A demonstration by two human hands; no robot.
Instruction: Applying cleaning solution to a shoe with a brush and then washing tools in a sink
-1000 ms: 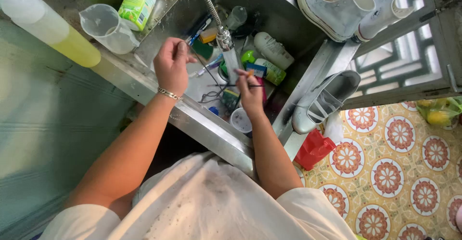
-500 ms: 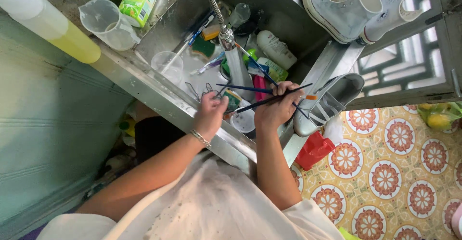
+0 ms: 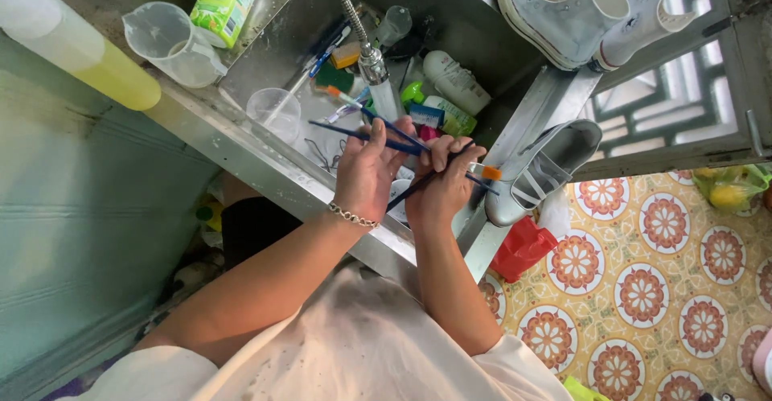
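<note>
Both hands meet over the sink (image 3: 265, 55): the left hand (image 3: 366, 172) and right hand (image 3: 438, 184) each grasp dark-handled paintbrushes (image 3: 402, 139), long axes crossing between them.

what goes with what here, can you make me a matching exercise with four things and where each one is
Things:
1. paintbrushes
2. measuring jug
3. grey shoe
4. white high-top sneakers

Places:
A. lying on the sink's right rim
B. on the ledge above the sink, upper right
C. held in both hands over the sink
D. on the counter left of the sink

Pairs: 1-C, 2-D, 3-A, 4-B
</note>
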